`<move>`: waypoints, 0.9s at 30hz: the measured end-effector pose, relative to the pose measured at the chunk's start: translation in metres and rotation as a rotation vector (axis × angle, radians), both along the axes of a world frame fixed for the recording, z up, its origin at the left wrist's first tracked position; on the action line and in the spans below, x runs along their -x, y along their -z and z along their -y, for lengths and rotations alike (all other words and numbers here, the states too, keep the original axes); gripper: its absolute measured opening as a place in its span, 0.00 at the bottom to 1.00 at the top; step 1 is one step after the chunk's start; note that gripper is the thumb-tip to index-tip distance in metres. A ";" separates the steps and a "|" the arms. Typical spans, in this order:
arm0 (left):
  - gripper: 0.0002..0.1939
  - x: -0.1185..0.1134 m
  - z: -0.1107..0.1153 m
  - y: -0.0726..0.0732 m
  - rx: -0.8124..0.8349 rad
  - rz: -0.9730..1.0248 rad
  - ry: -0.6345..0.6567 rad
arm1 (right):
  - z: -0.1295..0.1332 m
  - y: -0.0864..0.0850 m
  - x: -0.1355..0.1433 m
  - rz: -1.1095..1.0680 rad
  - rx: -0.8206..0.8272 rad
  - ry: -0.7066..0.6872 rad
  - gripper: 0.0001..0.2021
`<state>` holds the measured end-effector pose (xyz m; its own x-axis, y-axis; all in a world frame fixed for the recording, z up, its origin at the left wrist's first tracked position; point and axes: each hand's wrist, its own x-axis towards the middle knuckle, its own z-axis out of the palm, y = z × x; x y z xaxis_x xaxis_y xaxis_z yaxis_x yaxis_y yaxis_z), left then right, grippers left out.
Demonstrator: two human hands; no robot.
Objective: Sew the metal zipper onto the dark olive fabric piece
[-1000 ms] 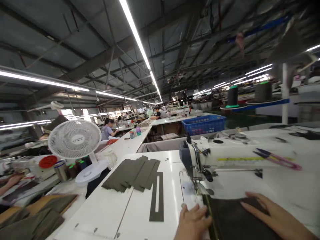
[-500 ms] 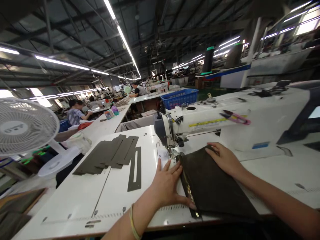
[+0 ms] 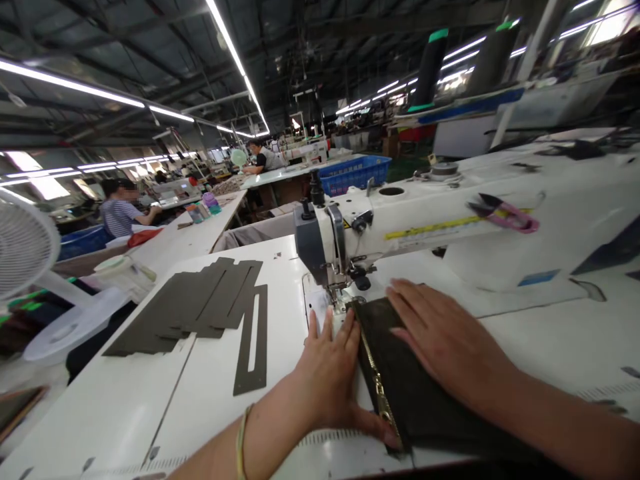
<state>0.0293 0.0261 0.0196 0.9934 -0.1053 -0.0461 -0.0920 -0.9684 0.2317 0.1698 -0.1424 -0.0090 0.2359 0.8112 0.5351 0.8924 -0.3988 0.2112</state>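
A dark olive fabric piece with a gold metal zipper along its left edge lies on the white sewing table. Its far end reaches the presser foot of the sewing machine. My left hand is spread, fingertips beside the foot and thumb on the zipper's near end. Over the upper part of the fabric lies my right hand, flat with fingers stretched out. Left of my hands are a slotted dark strip and a fanned stack of dark pieces.
Pink-handled thread snips rest on the machine arm beside a yellow measuring tape. At the left stands a white fan. Behind the machine is a blue crate. Two co-workers sit at tables farther back.
My right hand has moved left from the fabric's far right corner onto its upper part, nearer the zipper. My left hand keeps nearly the same place. The view has shifted slightly.
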 end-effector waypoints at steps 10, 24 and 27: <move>0.61 0.010 0.007 0.004 0.022 0.052 0.031 | -0.005 0.031 0.020 -0.293 0.033 -0.274 0.23; 0.41 0.127 -0.035 0.036 -0.373 0.335 -0.372 | -0.011 0.054 0.005 -0.095 -0.148 -0.360 0.29; 0.21 0.128 -0.023 0.062 -0.465 0.428 -0.314 | -0.016 0.071 0.002 -0.221 -0.178 -0.382 0.29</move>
<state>-0.0983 0.0493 -0.0426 0.9143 0.1253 0.3851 0.2177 -0.9539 -0.2066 0.1682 -0.1266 -0.0795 0.0622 0.7620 0.6446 0.9981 -0.0461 -0.0418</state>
